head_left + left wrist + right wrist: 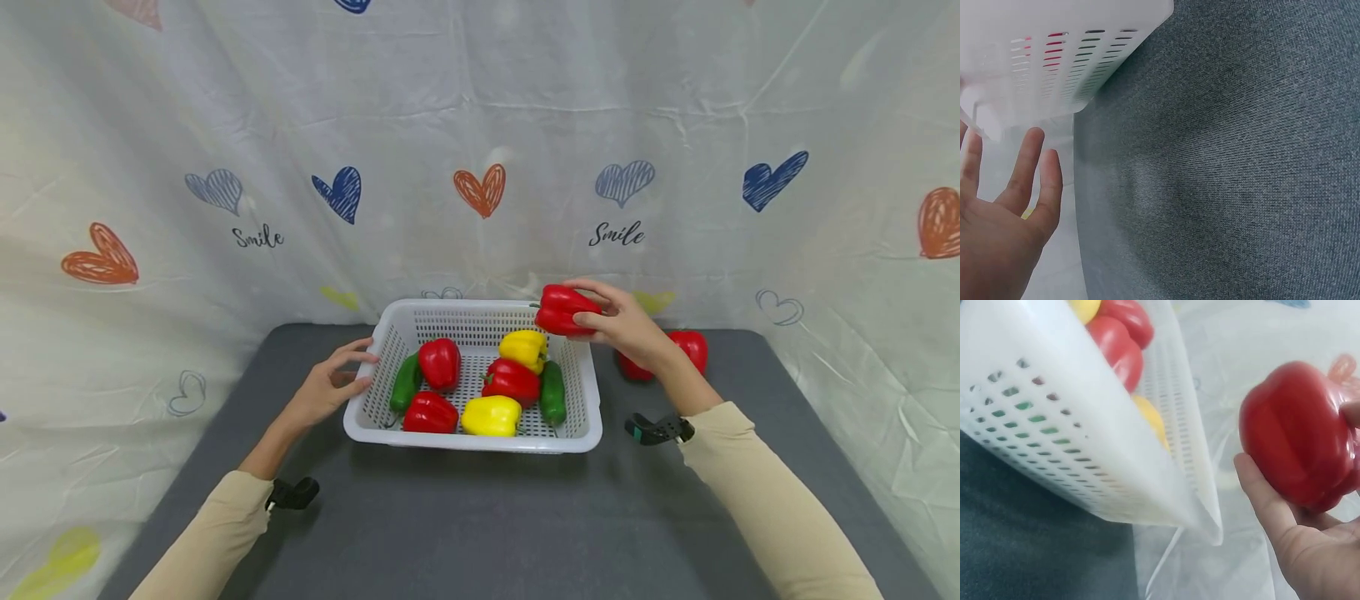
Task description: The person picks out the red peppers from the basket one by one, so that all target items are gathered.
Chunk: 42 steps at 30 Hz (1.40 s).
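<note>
My right hand (617, 322) grips a red bell pepper (564, 310) above the back right corner of a white plastic basket (472, 442). In the right wrist view that pepper (1297, 434) sits between thumb and fingers, beside the basket wall. At the basket's left side is my left hand (327, 387), its fingers extended and lightly bent by the rim. Inside the basket lie several red bell peppers (439, 364), a yellow bell pepper (491, 416) in front, another yellow bell pepper (523, 348) behind, and two green cucumber-like vegetables (552, 392), one near each side.
Red bell peppers (688, 350) lie on the dark grey table (480, 525) right of the basket, partly hidden by my right forearm. Behind the table hangs a pale curtain (420, 108) printed with hearts. Black straps (660, 428) are on both wrists.
</note>
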Tool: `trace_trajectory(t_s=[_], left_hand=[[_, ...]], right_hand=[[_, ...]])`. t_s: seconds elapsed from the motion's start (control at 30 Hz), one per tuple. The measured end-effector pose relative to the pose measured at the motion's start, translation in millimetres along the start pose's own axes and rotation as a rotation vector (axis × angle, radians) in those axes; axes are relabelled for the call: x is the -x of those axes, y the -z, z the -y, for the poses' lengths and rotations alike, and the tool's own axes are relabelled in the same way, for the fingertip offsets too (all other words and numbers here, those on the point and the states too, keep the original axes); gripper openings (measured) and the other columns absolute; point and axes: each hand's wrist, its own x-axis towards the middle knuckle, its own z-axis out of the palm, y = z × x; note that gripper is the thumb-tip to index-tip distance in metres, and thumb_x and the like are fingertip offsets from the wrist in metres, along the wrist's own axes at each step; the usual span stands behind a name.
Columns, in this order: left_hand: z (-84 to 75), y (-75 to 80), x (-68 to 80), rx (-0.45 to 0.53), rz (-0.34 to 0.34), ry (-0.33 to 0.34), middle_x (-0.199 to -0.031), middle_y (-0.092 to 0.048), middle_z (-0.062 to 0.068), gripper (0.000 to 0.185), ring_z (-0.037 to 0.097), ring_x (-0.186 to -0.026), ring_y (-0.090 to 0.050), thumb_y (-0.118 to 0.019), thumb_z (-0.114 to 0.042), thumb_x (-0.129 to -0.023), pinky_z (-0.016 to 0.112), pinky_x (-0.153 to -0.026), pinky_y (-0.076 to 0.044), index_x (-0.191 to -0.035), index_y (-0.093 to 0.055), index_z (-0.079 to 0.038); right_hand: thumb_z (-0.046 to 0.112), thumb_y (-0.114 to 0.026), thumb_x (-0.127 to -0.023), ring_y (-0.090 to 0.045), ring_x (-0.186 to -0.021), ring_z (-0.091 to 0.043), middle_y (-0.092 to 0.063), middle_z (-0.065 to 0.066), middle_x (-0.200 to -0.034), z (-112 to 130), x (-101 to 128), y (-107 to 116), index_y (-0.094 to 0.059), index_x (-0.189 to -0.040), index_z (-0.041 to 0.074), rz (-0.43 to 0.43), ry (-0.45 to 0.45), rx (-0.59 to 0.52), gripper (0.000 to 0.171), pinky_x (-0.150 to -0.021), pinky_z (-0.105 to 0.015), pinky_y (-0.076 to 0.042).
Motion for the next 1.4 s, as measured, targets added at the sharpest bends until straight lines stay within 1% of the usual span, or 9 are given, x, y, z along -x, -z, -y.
trace_trajectory(t_s=[0.13,0.4,0.6,0.73,0.9,1.0,1.1,1.23,1.4], left_hand=[[1.5,-0.4,-0.7,-0.003,0.004,0.002,-0.156,-0.032,0.027,0.037,0.056,-0.11,-0.058,-0.067,0.006,-0.095,0.036,-0.08,-0.056,-0.131,-0.058,0.008],[0.9,-0.6,-0.3,0.002,0.002,0.01,-0.156,-0.032,0.027,0.036,0.056,-0.109,-0.059,-0.066,0.006,-0.095,0.038,-0.079,-0.057,-0.13,-0.058,0.009],[-0.7,-1.0,-1.4,0.004,0.001,0.021,-0.156,-0.034,0.024,0.036,0.056,-0.11,-0.058,-0.068,0.003,-0.096,0.043,-0.08,-0.057,-0.131,-0.061,0.006],[0.5,-0.5,-1.0,0.003,-0.002,0.028,-0.156,-0.034,0.023,0.035,0.054,-0.11,-0.059,-0.068,0.002,-0.096,0.039,-0.081,-0.057,-0.13,-0.062,0.003],[2.2,0.0,-0.3,-0.009,-0.005,0.029,-0.156,-0.034,0.023,0.034,0.053,-0.109,-0.06,-0.068,0.0,-0.096,0.04,-0.08,-0.057,-0.13,-0.062,0.003],[1.8,-0.3,0.2,-0.013,-0.003,0.034,-0.156,-0.034,0.022,0.034,0.052,-0.109,-0.061,-0.068,-0.001,-0.097,0.043,-0.081,-0.057,-0.13,-0.062,0.002],[1.0,-0.7,0.6,-0.011,-0.004,0.036,-0.156,-0.035,0.022,0.035,0.051,-0.109,-0.061,-0.069,0.0,-0.097,0.042,-0.081,-0.057,-0.131,-0.062,0.002],[-0.1,-0.2,1.1,-0.002,-0.003,0.036,-0.156,-0.034,0.023,0.035,0.05,-0.109,-0.061,-0.068,0.001,-0.097,0.038,-0.081,-0.057,-0.13,-0.062,0.004],[-2.1,-0.6,0.7,0.007,-0.006,0.03,-0.156,-0.035,0.023,0.035,0.05,-0.109,-0.061,-0.068,0.002,-0.096,0.033,-0.081,-0.056,-0.13,-0.061,0.004]], right_hand=[[0.003,-0.067,-0.097,-0.049,-0.123,-0.039,-0.044,-0.019,-0.146,2,6,6,-0.046,-0.153,0.014,-0.011,0.011,0.037,0.06,-0.089,-0.052,-0.052],[0.003,-0.068,-0.094,-0.046,-0.123,-0.035,-0.046,-0.013,-0.146,3,15,20,-0.046,-0.154,0.016,-0.03,0.031,0.145,0.065,-0.086,-0.04,-0.056],[0.005,-0.069,-0.094,-0.046,-0.125,-0.033,-0.046,-0.011,-0.145,4,25,31,-0.048,-0.152,0.02,-0.057,0.027,0.156,0.064,-0.086,-0.04,-0.055],[0.005,-0.07,-0.093,-0.047,-0.124,-0.033,-0.047,-0.012,-0.145,3,33,37,-0.047,-0.153,0.019,-0.064,0.032,0.167,0.066,-0.086,-0.039,-0.056],[0.007,-0.073,-0.092,-0.045,-0.126,-0.033,-0.042,-0.012,-0.151,2,42,42,-0.041,-0.157,0.019,-0.069,0.044,0.257,0.073,-0.086,-0.038,-0.055],[0.01,-0.075,-0.091,-0.041,-0.129,-0.033,-0.038,-0.011,-0.154,2,47,47,-0.04,-0.157,0.021,-0.098,0.029,0.323,0.075,-0.085,-0.036,-0.055],[0.01,-0.077,-0.09,-0.039,-0.131,-0.033,-0.04,-0.009,-0.152,2,53,51,-0.043,-0.155,0.021,-0.136,0.005,0.345,0.073,-0.084,-0.035,-0.055],[0.007,-0.079,-0.088,-0.044,-0.129,-0.033,-0.047,-0.008,-0.145,1,61,57,-0.046,-0.15,0.016,-0.18,-0.01,0.334,0.071,-0.083,-0.035,-0.056],[0.005,-0.08,-0.088,-0.057,-0.115,-0.029,-0.053,-0.013,-0.137,-2,71,65,-0.046,-0.148,0.015,-0.239,-0.021,0.314,0.07,-0.08,-0.035,-0.057]])
